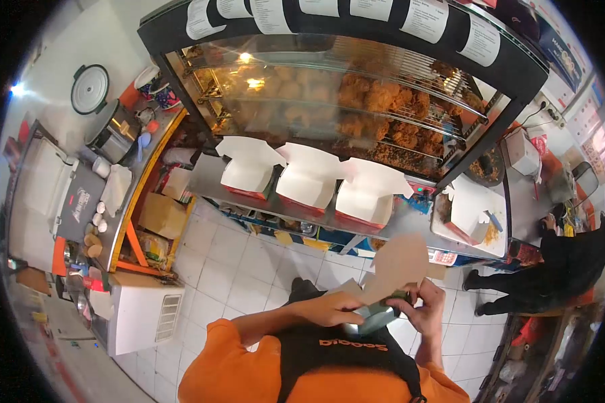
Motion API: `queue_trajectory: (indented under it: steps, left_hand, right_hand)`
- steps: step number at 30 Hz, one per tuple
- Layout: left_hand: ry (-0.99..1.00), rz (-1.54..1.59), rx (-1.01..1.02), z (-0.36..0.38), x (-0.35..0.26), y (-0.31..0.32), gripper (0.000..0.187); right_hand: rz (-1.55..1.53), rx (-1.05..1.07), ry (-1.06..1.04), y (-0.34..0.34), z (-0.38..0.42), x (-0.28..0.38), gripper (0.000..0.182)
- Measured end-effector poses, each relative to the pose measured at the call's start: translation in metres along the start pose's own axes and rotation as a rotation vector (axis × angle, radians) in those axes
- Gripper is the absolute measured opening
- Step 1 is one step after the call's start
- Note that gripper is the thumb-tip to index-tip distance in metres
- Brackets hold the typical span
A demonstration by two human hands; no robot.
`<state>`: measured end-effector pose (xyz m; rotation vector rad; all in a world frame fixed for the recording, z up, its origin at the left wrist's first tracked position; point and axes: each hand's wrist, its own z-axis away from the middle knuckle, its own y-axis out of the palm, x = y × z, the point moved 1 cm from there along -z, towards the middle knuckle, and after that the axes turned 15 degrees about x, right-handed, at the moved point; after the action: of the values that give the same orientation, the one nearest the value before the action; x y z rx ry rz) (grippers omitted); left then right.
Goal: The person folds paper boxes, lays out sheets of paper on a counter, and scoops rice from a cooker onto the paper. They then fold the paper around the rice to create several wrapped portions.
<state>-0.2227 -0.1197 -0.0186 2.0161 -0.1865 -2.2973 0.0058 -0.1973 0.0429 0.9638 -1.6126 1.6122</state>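
In front of my apron, both my hands grip a partly folded paper food box (398, 269). Its pale flap stands up and a greyish-green side faces my body. My left hand (331, 311) is closed on the box's left side, and my right hand (423, 307) pinches its right edge with thumb and fingers. Beyond them, three open paper boxes, a left one (250, 168), a middle one (309, 176) and a right one (371, 193), stand in a row on the metal counter (205, 176). I cannot see inside the box I hold.
A heated glass cabinet (343, 127) holding fried chicken (386, 97) rises behind the row. To its right, another open box (465, 218) stands on a white board (494, 201). A person in dark clothing (571, 265) is at the far right. A side counter (131, 191) with a cooker (114, 134) runs along the left.
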Motion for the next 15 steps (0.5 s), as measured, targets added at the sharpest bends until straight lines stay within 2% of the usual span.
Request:
queue_trajectory:
  steps: [1, 2, 3, 4, 6, 8, 9, 10, 12, 13, 15]
  left_hand:
    - [0.096, 0.032, -0.149, 0.003, 0.022, 0.008, 0.03]
    - [0.078, -0.014, -0.119, 0.006, 0.03, 0.005, 0.031]
    - [0.059, -0.062, -0.084, 0.009, 0.036, 0.0, 0.031]
    - [0.04, -0.112, -0.044, 0.01, 0.035, -0.004, 0.031]
    - [-0.001, -0.044, -0.06, 0.008, 0.026, -0.007, 0.031]
    - [-0.105, 0.028, -0.015, 0.002, 0.018, -0.012, 0.031]
    - [-0.013, 0.131, -0.134, -0.005, -0.002, -0.007, 0.03]
    - [0.005, 0.14, -0.133, -0.013, -0.005, -0.011, 0.031]
    - [0.036, 0.159, -0.131, -0.025, -0.007, -0.018, 0.032]
    - [-0.184, 0.058, 0.008, -0.027, -0.007, -0.033, 0.033]
    - [-0.015, -0.25, 0.089, -0.017, -0.053, -0.049, 0.045]
  right_hand:
    - [-0.041, 0.077, 0.007, 0.01, -0.001, -0.011, 0.032]
    - [-0.084, 0.146, 0.013, 0.02, -0.003, -0.019, 0.032]
    - [0.018, 0.314, -0.016, 0.022, -0.003, -0.019, 0.032]
    - [-0.1, 0.38, -0.102, 0.027, -0.006, -0.023, 0.033]
    - [-0.136, 0.508, -0.118, 0.019, -0.006, -0.031, 0.041]
    - [-0.092, 0.428, -0.197, 0.008, -0.008, -0.021, 0.052]
    - [-0.063, 0.394, -0.241, 0.0, -0.01, -0.014, 0.058]
    - [0.084, 0.428, -0.329, -0.005, -0.011, -0.007, 0.075]
    - [0.449, 0.444, -0.253, -0.008, -0.006, 0.012, 0.07]
    - [0.477, 0.383, -0.301, -0.01, -0.002, 0.002, 0.076]
    - [0.294, 0.238, -0.276, -0.033, 0.001, -0.024, 0.078]
